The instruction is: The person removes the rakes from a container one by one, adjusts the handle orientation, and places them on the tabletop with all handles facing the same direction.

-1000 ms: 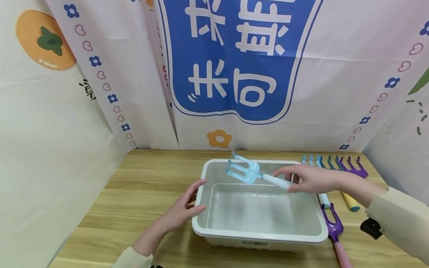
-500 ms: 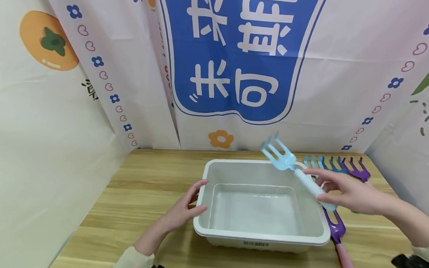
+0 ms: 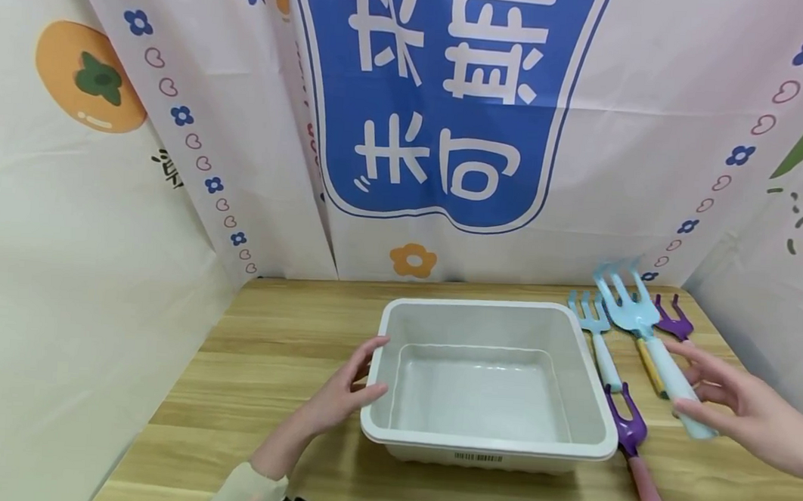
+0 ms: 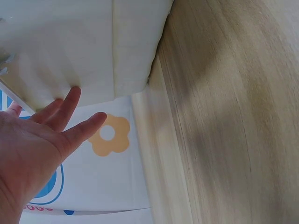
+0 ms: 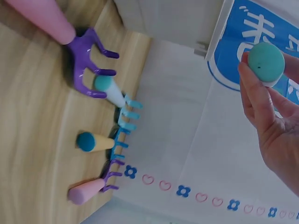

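Note:
My right hand (image 3: 741, 404) grips a light-blue hand rake (image 3: 633, 315) by its pale handle, held above the table at the right, tines toward the back wall. In the right wrist view, fingers and thumb close round the handle near its teal end cap (image 5: 266, 63). A white-grey plastic basin (image 3: 487, 443) stands mid-table with nothing in it. At its left side my left hand (image 3: 340, 389) rests with spread fingers, two tips at the rim. The left wrist view shows other fingers fairly straight against the basin's outer wall (image 4: 70, 46).
Right of the basin lie another light-blue hand rake (image 3: 603, 359), a yellow-handled one (image 3: 650, 367) partly covered by the held rake, and a purple one (image 3: 673, 321). Closer in is a purple fork with a pink handle (image 3: 648, 490). A printed curtain (image 3: 279, 123) hangs behind the table.
My right hand has carried the light-blue hand rake from above the basin to the right, over the other tools, its tines swinging from leftward to the back. The left hand stays put.

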A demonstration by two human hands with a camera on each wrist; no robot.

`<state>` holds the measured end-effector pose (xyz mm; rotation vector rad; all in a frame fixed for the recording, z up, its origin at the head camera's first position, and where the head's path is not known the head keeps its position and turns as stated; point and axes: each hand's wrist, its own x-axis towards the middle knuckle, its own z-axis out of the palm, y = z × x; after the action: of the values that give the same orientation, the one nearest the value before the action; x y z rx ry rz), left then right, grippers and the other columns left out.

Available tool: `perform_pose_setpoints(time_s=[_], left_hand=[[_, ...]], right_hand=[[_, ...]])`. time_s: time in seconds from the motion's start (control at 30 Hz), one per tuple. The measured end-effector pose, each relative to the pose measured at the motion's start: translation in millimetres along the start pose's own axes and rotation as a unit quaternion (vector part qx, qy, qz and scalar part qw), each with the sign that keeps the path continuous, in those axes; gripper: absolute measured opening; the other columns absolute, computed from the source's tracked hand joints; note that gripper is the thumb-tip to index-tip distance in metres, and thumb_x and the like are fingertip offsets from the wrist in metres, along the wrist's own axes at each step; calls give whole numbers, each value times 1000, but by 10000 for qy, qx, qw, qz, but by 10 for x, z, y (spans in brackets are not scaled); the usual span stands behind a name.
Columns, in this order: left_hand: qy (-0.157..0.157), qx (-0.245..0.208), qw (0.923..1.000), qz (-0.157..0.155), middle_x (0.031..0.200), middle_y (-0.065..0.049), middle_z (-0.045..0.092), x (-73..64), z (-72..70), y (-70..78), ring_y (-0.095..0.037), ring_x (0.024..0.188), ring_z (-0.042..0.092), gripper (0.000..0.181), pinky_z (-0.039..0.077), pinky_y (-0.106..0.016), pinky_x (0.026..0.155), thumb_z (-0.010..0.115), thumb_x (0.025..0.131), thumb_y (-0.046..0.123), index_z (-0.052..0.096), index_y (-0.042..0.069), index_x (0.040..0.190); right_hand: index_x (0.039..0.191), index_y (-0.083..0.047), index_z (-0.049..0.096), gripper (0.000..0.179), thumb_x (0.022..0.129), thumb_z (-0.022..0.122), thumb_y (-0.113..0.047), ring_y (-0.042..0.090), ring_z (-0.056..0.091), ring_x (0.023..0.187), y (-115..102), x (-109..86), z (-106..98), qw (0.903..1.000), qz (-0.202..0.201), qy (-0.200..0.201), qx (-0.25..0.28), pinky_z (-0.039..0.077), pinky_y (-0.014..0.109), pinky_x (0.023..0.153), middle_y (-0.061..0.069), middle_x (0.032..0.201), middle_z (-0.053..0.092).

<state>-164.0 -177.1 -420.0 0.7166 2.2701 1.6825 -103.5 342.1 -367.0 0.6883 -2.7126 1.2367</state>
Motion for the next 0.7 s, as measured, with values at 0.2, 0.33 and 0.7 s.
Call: perform_pose_setpoints(time_s=[0.2,0.33,0.7], left_hand=[[8,-12,10000,42,144,-28,35,-21,-2,-7,-41,128,40,64,42,-48,97,58,97,9,25,13,151],[11,-21,10000,47,144,-28,34,-25,-4,-6,-41,128,40,64,43,-48,97,57,97,9,24,13,151],[44,-5,10000,77,145,-28,34,-15,-16,-15,-41,128,40,64,43,-47,96,58,97,10,24,14,151]], right_hand=[[152,-23,33,80,87,66,8,-4,57,86,136,-244,55,9986,453,278,16,50,20,59,-16,119,54],[150,-39,31,85,89,60,13,5,64,76,252,-411,115,9953,653,187,694,53,30,51,-6,90,56],[138,-58,32,83,92,62,3,15,66,68,654,-834,336,9839,1451,236,1020,54,35,49,3,82,58]])
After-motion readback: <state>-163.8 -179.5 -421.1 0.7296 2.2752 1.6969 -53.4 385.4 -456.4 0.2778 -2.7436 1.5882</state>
